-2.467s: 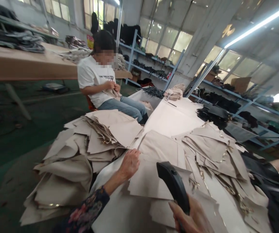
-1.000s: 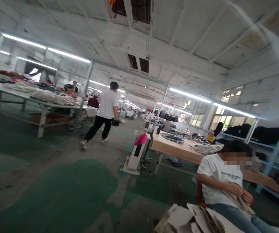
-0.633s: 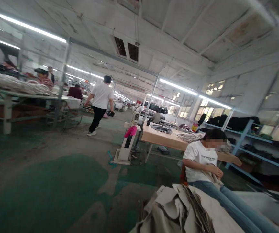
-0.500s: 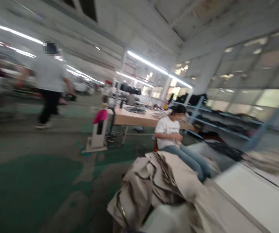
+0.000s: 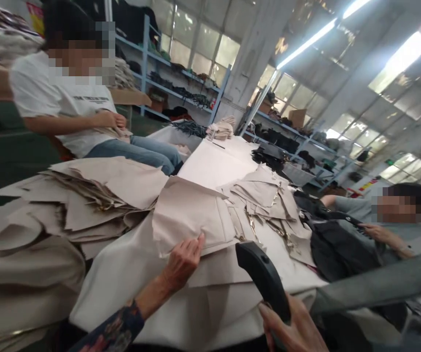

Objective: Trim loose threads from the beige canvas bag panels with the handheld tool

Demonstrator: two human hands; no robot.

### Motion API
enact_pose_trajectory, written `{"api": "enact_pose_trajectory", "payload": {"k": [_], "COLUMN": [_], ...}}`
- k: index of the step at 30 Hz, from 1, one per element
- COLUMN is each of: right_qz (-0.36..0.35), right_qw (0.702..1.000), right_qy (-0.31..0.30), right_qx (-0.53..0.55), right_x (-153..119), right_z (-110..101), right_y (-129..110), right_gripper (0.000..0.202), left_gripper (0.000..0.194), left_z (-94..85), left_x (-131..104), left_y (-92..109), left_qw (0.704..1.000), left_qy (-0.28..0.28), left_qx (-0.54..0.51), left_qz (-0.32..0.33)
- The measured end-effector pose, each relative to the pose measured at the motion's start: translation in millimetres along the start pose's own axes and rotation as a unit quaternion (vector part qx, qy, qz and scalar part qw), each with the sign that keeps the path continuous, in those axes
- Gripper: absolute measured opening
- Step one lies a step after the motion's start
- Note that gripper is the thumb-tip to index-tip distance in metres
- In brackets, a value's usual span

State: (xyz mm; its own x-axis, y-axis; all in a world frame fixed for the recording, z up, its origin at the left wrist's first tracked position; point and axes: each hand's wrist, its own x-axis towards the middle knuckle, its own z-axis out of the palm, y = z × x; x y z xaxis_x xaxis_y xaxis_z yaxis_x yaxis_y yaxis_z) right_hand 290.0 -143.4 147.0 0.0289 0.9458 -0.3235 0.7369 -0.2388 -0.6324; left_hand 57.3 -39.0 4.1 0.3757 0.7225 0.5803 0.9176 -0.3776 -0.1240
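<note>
My left hand [image 5: 185, 259], below a floral sleeve, is closed on the lower edge of a beige fabric piece [image 5: 188, 212] with stitched seams. That piece lies on the white-covered table, over other beige panels [image 5: 225, 269]. At the lower right, my right hand [image 5: 293, 325] wraps round the grip of a black curved handheld tool [image 5: 260, 269]. The tool's blunt head points up and left, close to the fabric's right corner; its exact kind does not show. Right of it lie more beige pieces with gold-coloured zips [image 5: 265, 195].
A big stack of beige panels [image 5: 111, 181] rises at left. Behind it a seated person [image 5: 64, 107] handles fabric. Across the table at right, another person [image 5: 364, 220] holds black bags [image 5: 338, 249]. A grey metal bar [image 5: 375, 281] crosses the lower right. Blue shelves [image 5: 181, 71] stand behind.
My view has swung right and down from the wide room to the table. Both my hands, the fabric piece and the black tool are now in sight; none of these showed clearly before.
</note>
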Motion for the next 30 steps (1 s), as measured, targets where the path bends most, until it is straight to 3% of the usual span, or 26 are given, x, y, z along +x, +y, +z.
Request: {"api": "enact_pose_trajectory", "payload": {"k": [5,10,14,17,20,23,24,26,28,30], "right_qz": [-0.005,0.000,0.002,-0.003,0.008,0.010,0.006,0.003,0.012,0.022], "right_qw": [0.999,0.998,0.996,0.995,0.994,0.993,0.993,0.994,0.993,0.993], "right_qy": [-0.005,0.011,0.051,0.063,0.054,0.045,0.045,0.047,0.051,0.052], "right_qx": [0.047,0.067,0.073,0.078,0.093,0.108,0.107,0.101,0.103,0.102], "right_x": [11,39,57,59,51,38,34,25,17,9], "right_z": [11,24,18,7,0,-4,-5,-9,-14,-19], "right_y": [-9,-6,-14,-20,-19,-10,-6,3,12,22], "right_gripper": [0.031,0.026,0.029,0.031,0.031,0.029,0.029,0.031,0.032,0.031], "left_gripper": [0.041,0.042,0.044,0.047,0.049,0.033,0.027,0.024,0.031,0.035], "left_z": [8.7,14.6,20.7,18.7,1.7,-25.5,-32.9,-38.3,-27.9,-4.7], "left_x": [-4,-13,-20,-22,-19,0,12,42,74,100], "left_y": [6,7,7,9,8,-6,-15,-37,-61,-80], "left_qw": [0.999,0.997,0.996,0.996,0.988,0.965,0.960,0.973,0.991,0.995], "left_qy": [0.024,0.030,0.025,-0.014,-0.100,-0.177,-0.178,-0.128,-0.061,-0.076], "left_qx": [-0.035,-0.071,-0.079,-0.088,-0.115,-0.190,-0.210,-0.189,-0.116,-0.065], "left_qz": [-0.002,0.020,0.024,0.022,0.014,0.035,0.043,0.027,-0.013,-0.011]}}
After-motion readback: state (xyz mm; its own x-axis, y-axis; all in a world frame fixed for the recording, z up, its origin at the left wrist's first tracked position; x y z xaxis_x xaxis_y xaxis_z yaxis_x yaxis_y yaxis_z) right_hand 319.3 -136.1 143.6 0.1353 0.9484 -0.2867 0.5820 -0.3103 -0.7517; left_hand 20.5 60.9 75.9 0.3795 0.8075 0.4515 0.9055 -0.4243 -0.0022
